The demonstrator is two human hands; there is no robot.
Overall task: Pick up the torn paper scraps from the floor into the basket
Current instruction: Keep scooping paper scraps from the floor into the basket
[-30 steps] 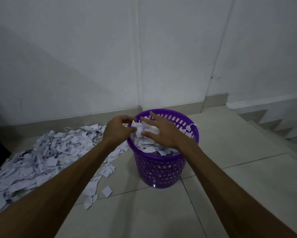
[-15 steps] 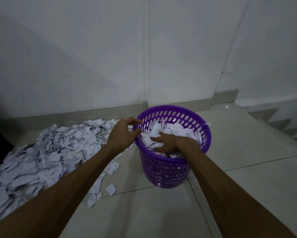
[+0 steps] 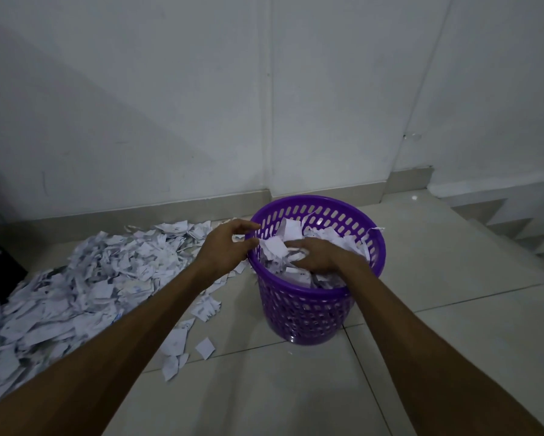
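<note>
Purple basket (image 3: pixel 308 309) holds torn paper scraps (image 3: pixel 291 229).

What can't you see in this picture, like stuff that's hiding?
- Head view: the palm and fingertips of the right hand are buried in the scraps inside the basket.
- How deep the basket's paper goes is hidden by the top scraps.
- The paper pile on the floor is cut off by the left edge.
- The print on the scraps is too small and dim to read.
- The left hand covers part of the rim.
</note>
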